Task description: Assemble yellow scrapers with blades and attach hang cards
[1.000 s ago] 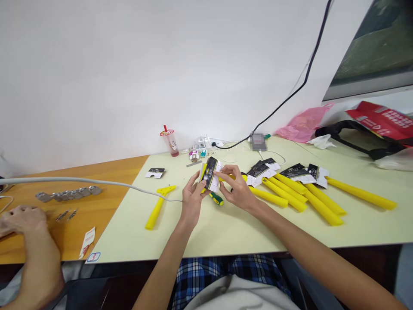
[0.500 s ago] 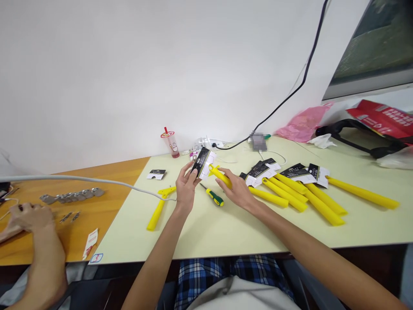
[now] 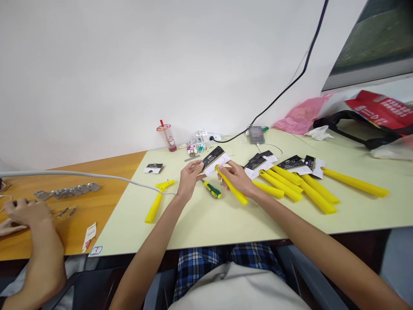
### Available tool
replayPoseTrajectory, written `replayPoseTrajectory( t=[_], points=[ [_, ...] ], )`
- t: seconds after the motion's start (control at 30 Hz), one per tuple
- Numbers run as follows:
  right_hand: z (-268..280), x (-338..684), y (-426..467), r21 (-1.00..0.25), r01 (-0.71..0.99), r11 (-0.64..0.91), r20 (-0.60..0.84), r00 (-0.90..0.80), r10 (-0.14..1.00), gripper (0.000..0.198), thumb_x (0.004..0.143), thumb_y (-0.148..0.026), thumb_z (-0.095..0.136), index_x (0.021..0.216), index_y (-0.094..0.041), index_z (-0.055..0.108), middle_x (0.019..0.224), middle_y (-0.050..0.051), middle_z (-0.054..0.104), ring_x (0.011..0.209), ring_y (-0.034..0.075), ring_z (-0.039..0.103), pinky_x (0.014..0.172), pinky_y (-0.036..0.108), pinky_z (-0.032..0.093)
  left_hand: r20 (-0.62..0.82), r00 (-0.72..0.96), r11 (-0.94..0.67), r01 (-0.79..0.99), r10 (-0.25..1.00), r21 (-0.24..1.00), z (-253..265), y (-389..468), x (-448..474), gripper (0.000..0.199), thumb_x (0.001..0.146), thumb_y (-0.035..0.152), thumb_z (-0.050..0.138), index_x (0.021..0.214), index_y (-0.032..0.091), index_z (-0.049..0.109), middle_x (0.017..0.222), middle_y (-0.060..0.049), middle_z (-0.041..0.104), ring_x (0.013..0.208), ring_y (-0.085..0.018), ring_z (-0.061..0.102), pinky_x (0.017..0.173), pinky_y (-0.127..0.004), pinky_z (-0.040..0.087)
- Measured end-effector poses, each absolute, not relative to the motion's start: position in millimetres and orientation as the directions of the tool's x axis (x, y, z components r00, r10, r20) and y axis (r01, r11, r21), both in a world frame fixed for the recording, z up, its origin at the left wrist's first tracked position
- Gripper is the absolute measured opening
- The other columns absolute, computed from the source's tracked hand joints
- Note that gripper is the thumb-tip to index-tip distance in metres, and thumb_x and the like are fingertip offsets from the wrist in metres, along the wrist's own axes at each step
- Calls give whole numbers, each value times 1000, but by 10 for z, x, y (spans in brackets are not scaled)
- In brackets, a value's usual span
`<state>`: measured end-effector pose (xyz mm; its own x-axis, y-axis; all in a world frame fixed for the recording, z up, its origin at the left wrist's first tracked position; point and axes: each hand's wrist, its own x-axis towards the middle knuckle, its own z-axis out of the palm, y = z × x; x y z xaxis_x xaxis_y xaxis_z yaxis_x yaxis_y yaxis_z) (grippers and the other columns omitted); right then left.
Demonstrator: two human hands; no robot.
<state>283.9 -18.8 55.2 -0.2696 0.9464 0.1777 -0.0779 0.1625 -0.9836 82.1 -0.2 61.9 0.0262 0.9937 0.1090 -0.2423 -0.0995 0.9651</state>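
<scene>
My left hand (image 3: 191, 177) pinches the left side of a black-and-white packaging card (image 3: 213, 160) above the table. My right hand (image 3: 237, 177) is closed round a yellow scraper (image 3: 236, 191), whose handle points down and towards me; its upper end lies at the card, and the scraper's head is hidden there. Below the hands rests a green-and-yellow screwdriver (image 3: 212, 189). An uncarded yellow scraper (image 3: 155, 206) with a T-shaped head lies to the left. Behind it is a loose folded card (image 3: 154, 168).
Several carded yellow scrapers (image 3: 318, 193) lie on the right. A drink cup (image 3: 168, 138) and a power strip (image 3: 206, 137) stand by the wall. A grey cable (image 3: 106, 176) crosses at left. On the wooden table, a co-worker's hand (image 3: 27, 213) is near metal parts (image 3: 69, 190).
The card has turned flatter and shifted right. My right hand now grips the scraper with its handle swung down towards me. My left hand still holds the card.
</scene>
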Motion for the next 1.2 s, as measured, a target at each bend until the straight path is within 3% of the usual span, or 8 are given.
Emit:
replayPoseTrajectory(
  t=[0.17, 0.37, 0.53, 0.67, 0.8, 0.97, 1.1, 1.2],
  points=[
    [548, 3221, -170, -988, 102, 120, 102, -168, 980, 49, 92, -70, 69, 102, -22, 63, 85, 4, 74, 57, 17, 63, 43, 29, 49, 142, 70, -139, -50, 987, 989, 549, -311, 651, 58, 84, 52, 89, 129, 21, 71, 136, -18, 77, 128, -33, 72, 112, -56, 55],
    [356, 3558, -323, -831, 503, 236, 202, -123, 972, 47, 98, -65, 59, 83, -20, 63, 77, 6, 75, 68, 22, 65, 57, 32, 46, 133, 348, -264, 362, 928, 894, 537, -1030, 246, 32, 98, 46, 75, 126, 35, 83, 158, -4, 62, 162, -33, 38, 135, -60, 27],
    [294, 3558, -315, -676, 674, 298, 250, -171, 953, 49, 100, -63, 54, 76, -21, 61, 75, 7, 72, 67, 22, 63, 62, 33, 44, 134, 388, -312, 443, 912, 841, 507, -1416, 49, 29, 103, 44, 68, 127, 37, 83, 154, -3, 66, 157, -32, 48, 131, -62, 36],
    [357, 3596, -258, -712, 632, 306, 247, -182, 952, 42, 102, -59, 53, 86, -21, 61, 83, 8, 76, 72, 24, 68, 64, 34, 49, 174, 332, -311, 423, 927, 851, 491, -1576, -30, 25, 104, 43, 66, 119, 35, 85, 142, -6, 75, 146, -33, 60, 126, -62, 45],
    [439, 3616, -297, -774, 541, 329, 306, -136, 942, 39, 106, -61, 52, 103, -22, 60, 93, 8, 79, 62, 20, 66, 60, 33, 50, 192, 315, -309, 383, 930, 870, 473, -1635, 26, 25, 104, 43, 66, 116, 33, 86, 130, -7, 80, 132, -32, 70, 118, -56, 54],
    [388, 3571, -353, -465, 709, 530, 597, -191, 779, 31, 110, -41, 48, 132, -23, 62, 116, 12, 74, 92, 28, 72, 79, 40, 56, 208, 368, -344, 359, 907, 867, 462, -1584, 271, 27, 106, 43, 64, 119, 33, 85, 128, -7, 80, 126, -29, 73, 114, -49, 58],
    [278, 3542, -416, -170, 873, 457, 514, -317, 797, 35, 109, -23, 42, 137, -18, 62, 118, 17, 68, 93, 30, 69, 75, 39, 53, 212, 370, -358, 390, 905, 848, 435, -1554, 386, 30, 106, 41, 63, 127, 32, 81, 131, -7, 79, 128, -28, 72, 114, -46, 58],
    [214, 3537, -488, 26, 924, 382, 409, -359, 839, 42, 100, -5, 44, 136, -16, 64, 124, 20, 67, 96, 30, 67, 78, 38, 50, 192, 342, -333, 426, 920, 841, 395, -1568, 323, 37, 106, 41, 62, 141, 33, 74, 139, -6, 76, 135, -27, 69, 119, -47, 53]
  ],
)
